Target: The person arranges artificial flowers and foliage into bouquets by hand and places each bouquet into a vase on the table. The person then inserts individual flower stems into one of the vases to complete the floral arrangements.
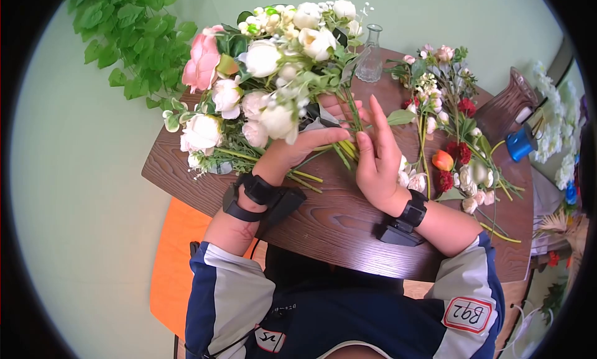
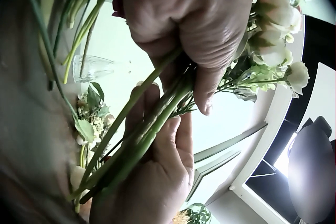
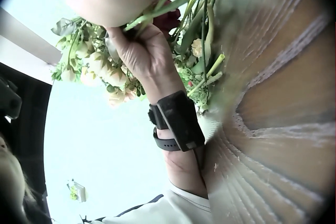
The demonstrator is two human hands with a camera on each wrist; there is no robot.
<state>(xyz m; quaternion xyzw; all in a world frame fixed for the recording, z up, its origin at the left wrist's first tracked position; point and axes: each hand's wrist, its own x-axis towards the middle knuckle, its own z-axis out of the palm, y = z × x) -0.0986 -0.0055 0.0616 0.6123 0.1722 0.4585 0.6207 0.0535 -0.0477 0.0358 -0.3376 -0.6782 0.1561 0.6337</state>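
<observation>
A bouquet of white and pink flowers [image 1: 262, 58] is held above the table's left side. My left hand [image 1: 301, 144] grips its green stems, which the left wrist view shows passing between the thumb and fingers of that hand [image 2: 189, 19]. Beside the stem ends is my right hand [image 1: 379, 163], its fingers extended upward; in the left wrist view this hand [image 2: 152, 182] lies against the stems [image 2: 149, 129]. From the right wrist view, the left hand [image 3: 147, 58] is curled at the stems below the blooms [image 3: 100, 69].
On the brown table [image 1: 336, 219], a clear glass vase [image 1: 369, 63] stands at the back. Loose red, white and pink flowers [image 1: 457, 150] lie to the right, near a tilted ribbed vase [image 1: 510, 104] and a blue roll [image 1: 521, 142]. Green stems [image 1: 305, 180] lie under the bouquet.
</observation>
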